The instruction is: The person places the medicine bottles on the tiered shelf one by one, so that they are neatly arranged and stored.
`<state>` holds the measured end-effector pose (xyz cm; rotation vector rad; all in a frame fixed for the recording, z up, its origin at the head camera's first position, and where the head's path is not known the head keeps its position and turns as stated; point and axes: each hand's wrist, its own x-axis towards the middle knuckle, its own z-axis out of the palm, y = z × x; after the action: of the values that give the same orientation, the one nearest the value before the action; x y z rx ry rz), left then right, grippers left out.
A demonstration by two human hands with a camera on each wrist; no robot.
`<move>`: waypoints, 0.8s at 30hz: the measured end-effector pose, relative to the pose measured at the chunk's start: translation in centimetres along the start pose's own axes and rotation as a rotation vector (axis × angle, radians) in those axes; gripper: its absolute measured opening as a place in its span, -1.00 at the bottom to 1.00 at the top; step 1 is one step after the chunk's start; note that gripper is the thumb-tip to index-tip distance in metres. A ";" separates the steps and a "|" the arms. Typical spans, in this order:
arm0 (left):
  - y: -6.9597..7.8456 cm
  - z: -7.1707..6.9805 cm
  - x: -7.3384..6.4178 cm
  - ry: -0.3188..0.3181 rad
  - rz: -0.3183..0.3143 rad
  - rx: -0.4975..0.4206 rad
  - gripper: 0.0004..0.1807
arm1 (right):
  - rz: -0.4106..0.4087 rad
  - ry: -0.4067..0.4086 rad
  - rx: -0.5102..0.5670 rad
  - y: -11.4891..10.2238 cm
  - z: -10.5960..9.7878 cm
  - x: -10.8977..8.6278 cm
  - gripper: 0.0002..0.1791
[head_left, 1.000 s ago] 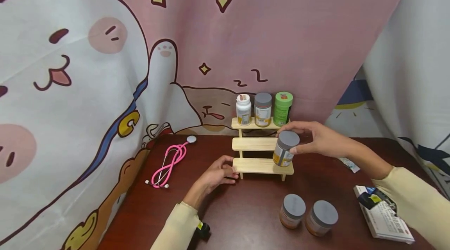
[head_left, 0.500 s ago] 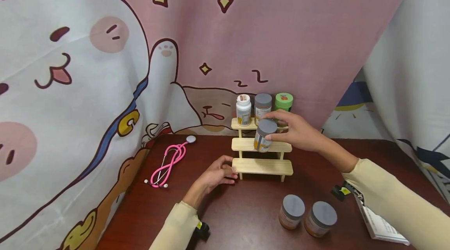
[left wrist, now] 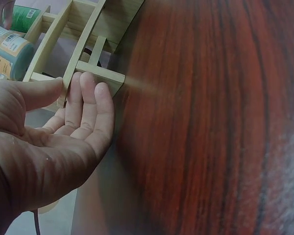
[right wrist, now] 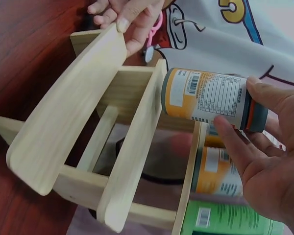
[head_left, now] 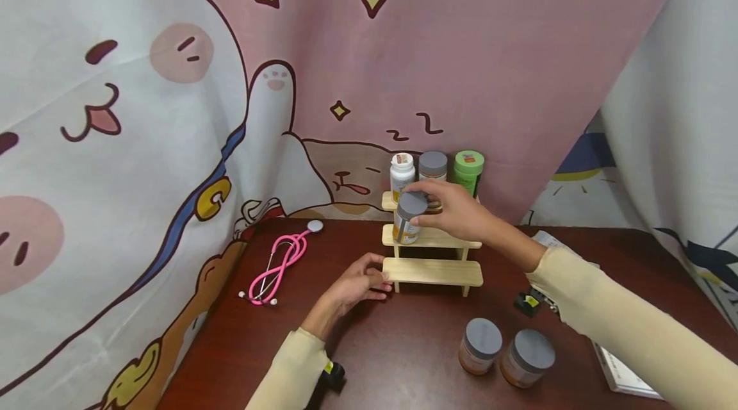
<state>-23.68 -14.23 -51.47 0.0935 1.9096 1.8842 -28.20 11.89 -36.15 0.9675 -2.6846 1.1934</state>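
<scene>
- The dark red-brown tabletop (head_left: 380, 346) carries everything here.
- The wooden stand (head_left: 432, 272) rises in three steps toward the far side, bottles along its top shelf.
- The right grip (head_left: 455, 208) pinches a jar between thumb and fingers; within the last second it has travelled left from the stand's right end, so the placing seems to have reached its final, careful part.
- The left grip (head_left: 354, 285) has stayed put, thumb above and fingers below the bottom shelf's left end, probably steadying it.
- The held grey-lidded jar (head_left: 410, 218) is at the left end of the middle shelf, lid up, long axis near upright with perhaps a slight lean right; whether its base touches wood I cannot tell.
- Two similar jars (head_left: 481, 346) stand at the near right.
</scene>
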 end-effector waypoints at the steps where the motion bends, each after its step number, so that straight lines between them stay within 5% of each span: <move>1: 0.0 0.0 0.0 -0.003 0.001 0.002 -0.57 | -0.002 0.000 -0.007 -0.1 0.2 0.0 -0.33; 24: 0.0 -0.3 0.0 -0.028 0.010 -0.006 -0.56 | -0.020 0.046 -0.095 -0.7 2.1 1.3 -0.36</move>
<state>-23.74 -14.52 -51.49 0.1273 1.8883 1.8859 -28.43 9.44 -36.81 0.9392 -2.6629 1.0597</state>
